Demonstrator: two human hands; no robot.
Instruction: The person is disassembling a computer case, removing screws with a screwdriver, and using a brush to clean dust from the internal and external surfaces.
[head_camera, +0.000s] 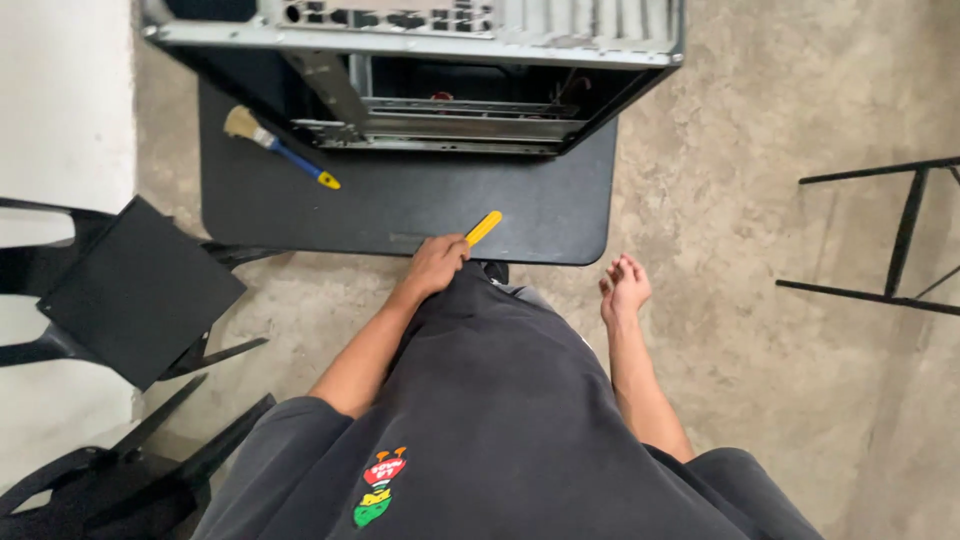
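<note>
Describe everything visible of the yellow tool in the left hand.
The yellow tool is a slim, flat, plastic-looking stick with a rounded tip. Only its upper part shows; the rest is hidden in the left hand, whose fingers close around it. It points up and to the right, over the front edge of the dark table.

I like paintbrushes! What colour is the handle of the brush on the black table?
Blue with a yellow tip; the small flat paintbrush shows best in the head view.

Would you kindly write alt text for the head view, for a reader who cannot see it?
The person's left hand grips a yellow-handled tool at the edge of a small black table bearing an open metal computer case and a blue-handled paintbrush. The right hand hangs empty above the concrete floor.
</note>
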